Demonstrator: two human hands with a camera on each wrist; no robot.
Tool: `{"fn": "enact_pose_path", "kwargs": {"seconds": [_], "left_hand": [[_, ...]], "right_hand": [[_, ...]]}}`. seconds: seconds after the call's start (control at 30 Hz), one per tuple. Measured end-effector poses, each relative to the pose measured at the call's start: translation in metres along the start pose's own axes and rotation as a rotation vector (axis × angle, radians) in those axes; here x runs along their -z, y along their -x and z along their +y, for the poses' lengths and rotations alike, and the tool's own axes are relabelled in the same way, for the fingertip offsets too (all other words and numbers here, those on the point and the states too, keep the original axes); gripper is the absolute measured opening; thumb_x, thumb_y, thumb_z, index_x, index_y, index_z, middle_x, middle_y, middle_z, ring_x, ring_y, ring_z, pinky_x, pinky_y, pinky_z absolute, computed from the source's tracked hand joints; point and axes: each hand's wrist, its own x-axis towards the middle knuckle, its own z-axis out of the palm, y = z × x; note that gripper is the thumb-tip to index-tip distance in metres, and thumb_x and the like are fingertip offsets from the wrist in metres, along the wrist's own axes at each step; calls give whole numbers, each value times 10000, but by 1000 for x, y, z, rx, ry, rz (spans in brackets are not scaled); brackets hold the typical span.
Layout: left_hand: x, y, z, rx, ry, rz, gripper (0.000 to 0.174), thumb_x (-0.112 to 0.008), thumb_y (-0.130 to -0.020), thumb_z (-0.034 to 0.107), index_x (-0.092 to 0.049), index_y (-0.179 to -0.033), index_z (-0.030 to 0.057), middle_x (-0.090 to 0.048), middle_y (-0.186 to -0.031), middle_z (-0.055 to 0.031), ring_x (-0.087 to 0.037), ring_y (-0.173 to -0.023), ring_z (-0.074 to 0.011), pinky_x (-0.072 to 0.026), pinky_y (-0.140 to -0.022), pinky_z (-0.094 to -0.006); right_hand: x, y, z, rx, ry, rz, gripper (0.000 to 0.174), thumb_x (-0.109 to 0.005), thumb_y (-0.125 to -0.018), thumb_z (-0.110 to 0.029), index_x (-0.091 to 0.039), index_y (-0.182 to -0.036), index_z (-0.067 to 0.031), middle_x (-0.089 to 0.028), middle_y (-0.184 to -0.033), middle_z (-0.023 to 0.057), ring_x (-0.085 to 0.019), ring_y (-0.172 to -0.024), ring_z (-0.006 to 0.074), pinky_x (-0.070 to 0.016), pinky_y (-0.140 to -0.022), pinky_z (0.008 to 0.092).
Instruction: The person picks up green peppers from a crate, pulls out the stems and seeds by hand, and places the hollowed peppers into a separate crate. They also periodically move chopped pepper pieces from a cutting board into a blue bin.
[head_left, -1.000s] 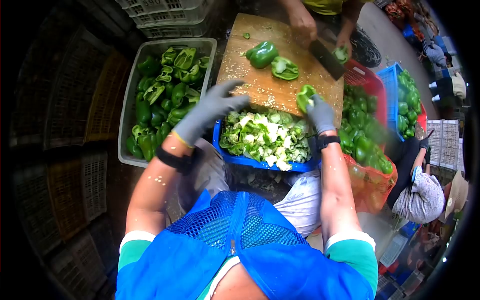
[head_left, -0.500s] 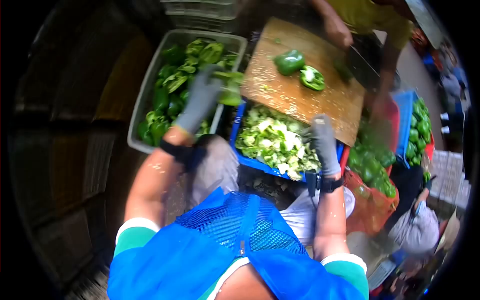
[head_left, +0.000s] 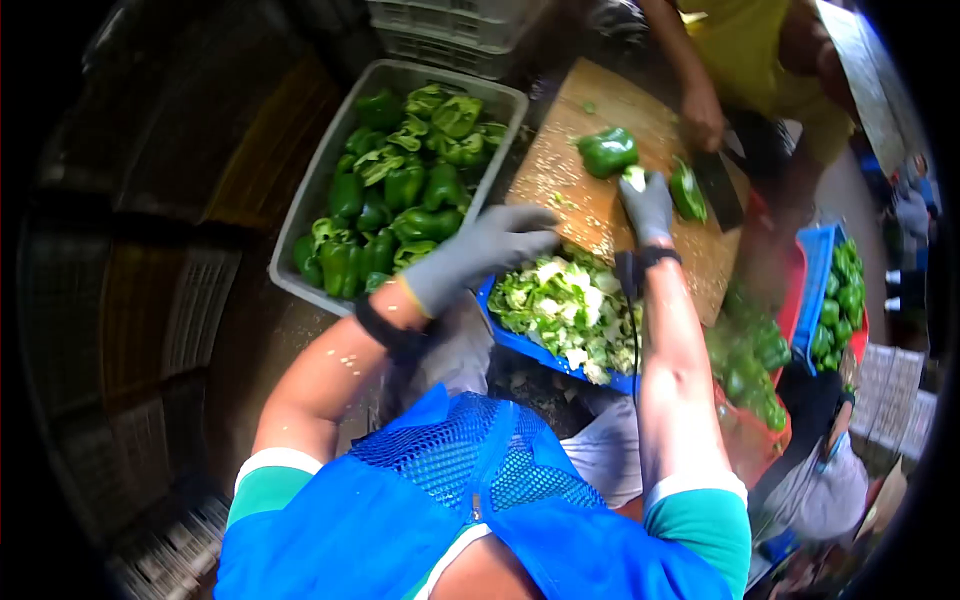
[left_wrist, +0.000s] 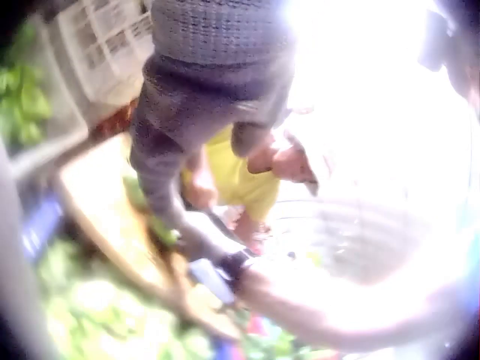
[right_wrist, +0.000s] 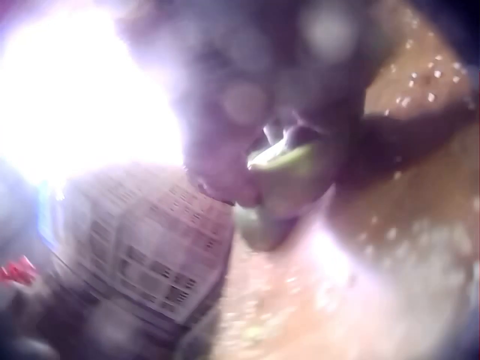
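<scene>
My right hand (head_left: pixel 648 208), in a grey glove, reaches onto the wooden cutting board (head_left: pixel 560 195) and grips a cut green bell pepper half (head_left: pixel 634 179). In the right wrist view its fingers curl round that pepper half (right_wrist: pixel 292 180). My left hand (head_left: pixel 490 248), gloved too, hovers with fingers stretched by the board's near left edge, holding nothing. A green bell pepper (head_left: pixel 607 152) lies just beyond my right hand, and another pepper piece (head_left: pixel 687 190) lies to its right beside a dark cleaver (head_left: pixel 718 190). Below the board, a blue tub (head_left: pixel 530 347) holds pale pepper cores.
A grey crate (head_left: pixel 283 268) of halved peppers stands on the left. Across the board is another person's hand (head_left: pixel 702 118) near the cleaver. Whole peppers (head_left: pixel 755 350) fill a red container and net bag at right, with a blue crate (head_left: pixel 812 290) beyond. Seeds litter the board.
My left hand carried a pepper half to the grey crate, let it go and came back toward the board. My right hand moved forward and took hold of another half.
</scene>
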Motion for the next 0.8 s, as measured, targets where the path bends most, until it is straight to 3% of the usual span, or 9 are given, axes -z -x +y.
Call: {"fn": "enact_pose_path", "kwargs": {"seconds": [0.1, 0.13, 0.2, 0.23, 0.27, 0.33, 0.47, 0.73, 0.8], "left_hand": [[-35, -20, -2, 231, 601, 136, 758, -620, -887, 442, -241, -1469, 139, -337, -1437, -114, -462, -1208, -311, -457, -904, -488], [-44, -27, -7, 333, 834, 264, 640, -618, -880, 466, -406, -1372, 116, -468, -1334, -128, -521, -1132, -315, -442, -891, -568], [-42, -51, -50, 211, 1337, -287, 437, -626, -884, 420, -560, -1169, 96, -590, -1155, -121, -588, -1007, -269, -491, -858, -493], [-49, -60, -67, 130, 1260, -289, 253, -641, -886, 325, -603, -982, 94, -634, -980, -92, -618, -913, -210, -525, -806, -370], [-62, -50, -56, -46, 1135, -26, 222, -641, -883, 228, -579, -1029, 72, -619, -956, -82, -621, -874, -170, -528, -757, -287], [-71, -30, -31, 36, 1034, 165, 256, -645, -874, 185, -547, -1077, 62, -603, -939, -71, -620, -862, -172, -528, -754, -302], [-61, -35, -37, -11, 891, 388, 317, -658, -869, 172, -509, -1124, 57, -588, -957, -82, -613, -831, -177, -532, -706, -302], [12, -23, 9, -258, 150, 766, 305, -682, -839, 93, -507, -1088, 83, -579, -823, -59, -582, -611, -135, -494, -538, -249], [74, -23, 6, -471, -165, 888, 452, -717, -800, 166, -487, -1177, 68, -570, -1015, -128, -590, -819, -189, -507, -689, -314]], "right_hand": [[10, 54, -17, -37, -884, -316, 437, -733, -755, -103, -530, -1129, -3, -626, -990, 90, -615, -901, 154, -512, -768, 299], [34, 87, -44, 2, -1033, -413, 467, -732, -741, -39, -521, -1157, -8, -605, -1021, 63, -592, -914, 117, -507, -784, 272], [56, 128, -60, 92, -933, -673, 532, -740, -735, -52, -494, -1203, 7, -587, -1091, 75, -594, -933, 127, -496, -833, 268], [62, 145, -74, 134, -995, -669, 540, -739, -729, -41, -491, -1206, 8, -588, -1086, 69, -595, -938, 128, -491, -845, 266], [66, 157, -84, 173, -1059, -663, 549, -738, -723, -29, -489, -1210, 9, -590, -1080, 62, -597, -943, 130, -486, -856, 264], [75, 159, -85, 5, -1094, -750, 526, -730, -718, -13, -499, -1190, 14, -598, -1076, 59, -596, -954, 136, -496, -840, 268], [63, 160, -93, 137, -981, -608, 401, -740, -762, -85, -550, -1100, 18, -606, -1050, 47, -587, -957, 127, -495, -814, 272], [58, 168, -88, 385, -268, 137, 367, -769, -730, -244, -516, -905, -43, -615, -756, 143, -632, -671, 316, -494, -586, 384], [65, 154, -58, 378, -89, -95, 411, -762, -723, -320, -539, -942, -53, -638, -864, 152, -635, -746, 348, -502, -657, 422]]}}
